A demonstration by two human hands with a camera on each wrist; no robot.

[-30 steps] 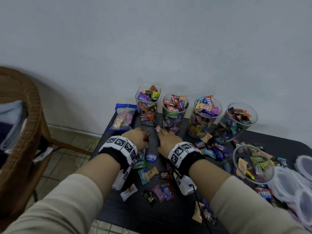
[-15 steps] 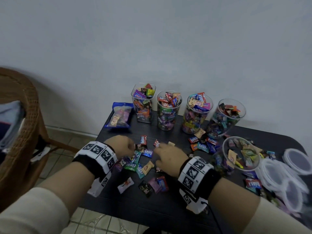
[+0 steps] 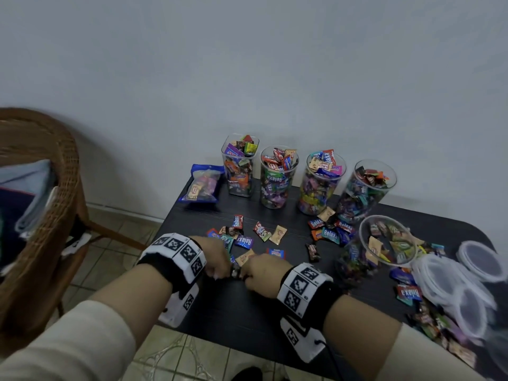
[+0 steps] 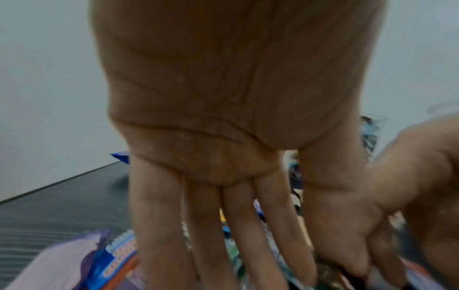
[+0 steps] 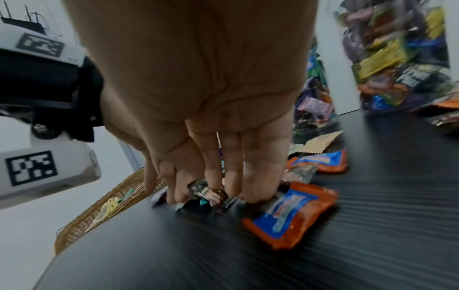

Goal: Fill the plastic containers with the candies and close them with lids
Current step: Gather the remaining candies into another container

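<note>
Four clear containers (image 3: 277, 180) heaped with wrapped candies stand in a row at the back of the black table (image 3: 261, 325). A fifth container (image 3: 384, 240), part full, stands nearer on the right beside clear lids (image 3: 479, 261). My left hand (image 3: 220, 270) and right hand (image 3: 253, 273) meet near the table's front, palms down, with a small heap of candies (image 3: 235, 269) between them. In the left wrist view my left hand (image 4: 273, 274) reaches down onto wrappers with straight fingers. In the right wrist view my right hand (image 5: 196, 188) presses its fingertips on a dark candy (image 5: 216, 196).
More loose candies (image 3: 262, 232) lie mid-table and around the fifth container. A blue candy bag (image 3: 202, 185) lies at the back left. A wicker chair (image 3: 41, 202) stands left of the table, close to its edge. An orange candy (image 5: 290, 213) lies beside my right fingers.
Both hands have drawn back from the row of containers toward the table's front, coming together and dragging some candies along. Several candies stayed behind mid-table.
</note>
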